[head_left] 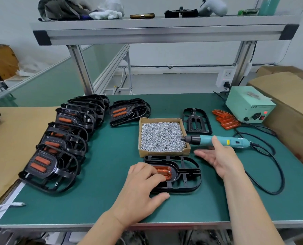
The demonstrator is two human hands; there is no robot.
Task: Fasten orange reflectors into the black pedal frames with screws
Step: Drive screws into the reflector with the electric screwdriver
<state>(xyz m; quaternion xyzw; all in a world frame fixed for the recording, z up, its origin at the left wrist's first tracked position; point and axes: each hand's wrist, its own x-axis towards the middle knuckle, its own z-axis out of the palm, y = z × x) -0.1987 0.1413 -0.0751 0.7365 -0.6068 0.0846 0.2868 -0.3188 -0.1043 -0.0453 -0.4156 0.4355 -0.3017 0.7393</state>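
Head cam: left hand (pixel 143 184) clamps the pedal frame (pixel 186 175) near the workbench (pixel 103 195) front edge, fingers curled over its orange reflector (pixel 163 169), thumb on the near rim. Right hand (pixel 221 160) is spread and loose, just in front of the screwdriver (pixel 223 140), whose bit pokes over the screw box (pixel 162 137).

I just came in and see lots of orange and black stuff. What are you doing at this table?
A person is fitting orange reflectors into black pedal frames. The left hand holds a pedal frame, fingers on its orange reflector. The right hand is open beside the electric screwdriver, which lies with its tip over the box of screws. At the left are stacked frames already holding reflectors.
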